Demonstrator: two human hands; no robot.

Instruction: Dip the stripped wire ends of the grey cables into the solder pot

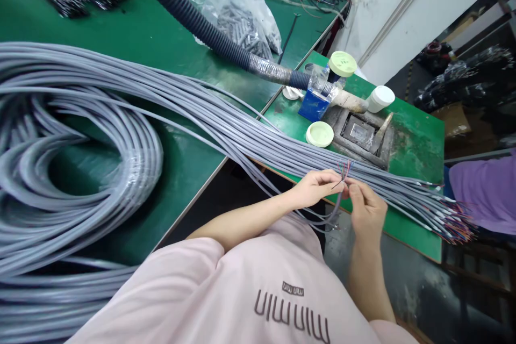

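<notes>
Both my hands meet in front of my chest at the stripped end of a grey multi-core cable [337, 205]. Thin coloured wires [344, 170] fan upward from that end, red, blue and dark ones among them. My left hand [320, 184] pinches the wires from the left. Thumb and fingertips of my right hand [366, 201] close on the same end from the right. Just beyond my hands runs a thick bundle of grey cables [258, 137], its stripped, coloured wire ends [455, 220] lying at the right.
A solder pot [358, 134] sits on the small green table [419, 142], beneath a black extraction hose [193, 21]. Around it are a blue box [313, 105], a white jar [381, 98] and a pale lid [320, 134]. Coiled grey cable [141, 172] fills the left. Someone's purple sleeve [487, 193] shows at right.
</notes>
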